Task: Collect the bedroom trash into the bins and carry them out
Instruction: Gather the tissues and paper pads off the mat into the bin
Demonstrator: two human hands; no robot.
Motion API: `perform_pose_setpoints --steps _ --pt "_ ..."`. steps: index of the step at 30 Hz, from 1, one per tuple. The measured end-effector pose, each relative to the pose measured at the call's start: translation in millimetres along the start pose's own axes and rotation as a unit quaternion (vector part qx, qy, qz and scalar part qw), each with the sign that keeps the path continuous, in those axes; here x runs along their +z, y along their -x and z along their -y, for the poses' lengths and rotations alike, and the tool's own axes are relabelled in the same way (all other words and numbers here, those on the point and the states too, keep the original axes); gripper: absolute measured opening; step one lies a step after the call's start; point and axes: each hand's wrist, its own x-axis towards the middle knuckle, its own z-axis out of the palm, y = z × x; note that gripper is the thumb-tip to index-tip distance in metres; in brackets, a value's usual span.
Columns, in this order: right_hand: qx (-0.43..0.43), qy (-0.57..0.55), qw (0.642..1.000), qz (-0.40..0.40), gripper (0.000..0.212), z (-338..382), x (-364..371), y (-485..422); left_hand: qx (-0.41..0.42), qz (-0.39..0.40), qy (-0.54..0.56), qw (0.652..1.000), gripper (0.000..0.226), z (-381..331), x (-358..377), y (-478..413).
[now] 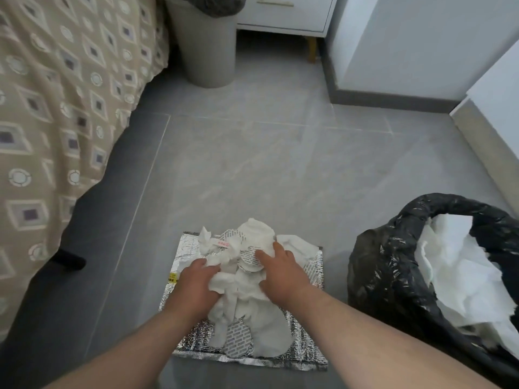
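A pile of crumpled white tissues and printed paper lids (247,318) lies on a silver foil bag (306,349) flat on the grey floor. My left hand (198,284) grips the left side of the pile, fingers curled into the tissues. My right hand (283,272) lies on the right side of the pile with its fingers spread over the paper. To the right stands a bin lined with a black bag (393,279), partly filled with white tissue. A grey bin (209,49) with a dark liner stands at the back beside the bed.
A bed with a patterned beige cover (61,113) fills the left side, with a dark leg (68,261) near the foil bag. A white nightstand (286,12) is at the back, white cabinet panels (421,46) on the right. Grey tiled floor lies between the bins.
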Motion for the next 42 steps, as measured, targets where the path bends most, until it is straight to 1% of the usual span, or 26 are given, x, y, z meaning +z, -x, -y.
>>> perform_pose_setpoints --steps 3,7,10,14,20,24,28,31,34,39,42 --pt "-0.005 -0.009 0.999 -0.040 0.049 -2 4 0 0.008 -0.007 0.036 0.999 0.046 3 -2 0" --pt "-0.018 -0.028 0.997 -0.072 0.037 -7 7 1 0.019 -0.018 0.063 0.998 0.042 6 -4 1" --pt "-0.025 -0.055 0.994 -0.094 0.034 -11 6 6 0.022 -0.018 0.072 0.997 0.042 7 -6 3" --pt "-0.043 -0.090 0.989 -0.106 0.030 -16 -5 21 0.031 -0.012 0.062 0.998 0.047 7 -15 6" --pt "-0.040 -0.074 0.994 -0.066 0.046 -19 -26 51 0.023 -0.037 0.064 0.997 0.057 -8 -37 19" --pt "-0.024 -0.087 0.993 -0.077 0.037 -14 -37 69 0.037 -0.053 0.074 0.995 0.056 -25 -49 31" --pt "-0.031 -0.107 0.989 -0.098 0.024 -10 -47 82 0.051 -0.082 0.066 0.993 0.047 -40 -63 39" --pt "-0.050 -0.108 0.986 -0.113 0.023 -6 -56 92 0.052 -0.100 0.059 0.992 0.041 -49 -77 45" --pt "-0.068 -0.107 0.984 -0.125 0.017 -3 -70 104 0.064 -0.115 0.055 0.990 0.037 -59 -95 51" --pt "-0.095 -0.103 0.976 -0.164 0.015 3 -112 133 0.073 -0.141 0.037 0.987 0.038 -83 -133 60" --pt "-0.096 -0.122 0.968 -0.196 0.014 2 -142 158 0.084 -0.159 0.032 0.983 0.038 -109 -152 73"
